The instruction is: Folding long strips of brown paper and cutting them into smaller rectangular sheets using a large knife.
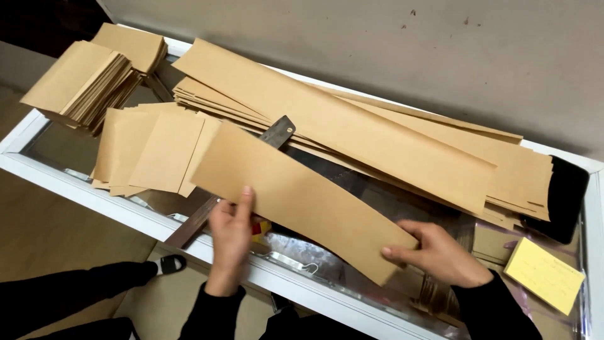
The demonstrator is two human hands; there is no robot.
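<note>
A long brown paper strip (296, 195) lies slanted across the glass-topped table, held at both ends. My left hand (231, 236) presses its near left edge with the thumb on top. My right hand (437, 252) grips the strip's lower right corner. Under the strip a flat metal ruler (279, 131) pokes out at the far side, and a dark wooden bar (192, 223) runs out beside my left hand.
A thick pile of long brown strips (377, 135) lies along the wall. Cut brown sheets (154, 151) and taller stacks (88, 75) sit at the left. A yellow note pad (544, 274) and a black object (566, 198) are at the right. The white table frame (94, 195) edges the front.
</note>
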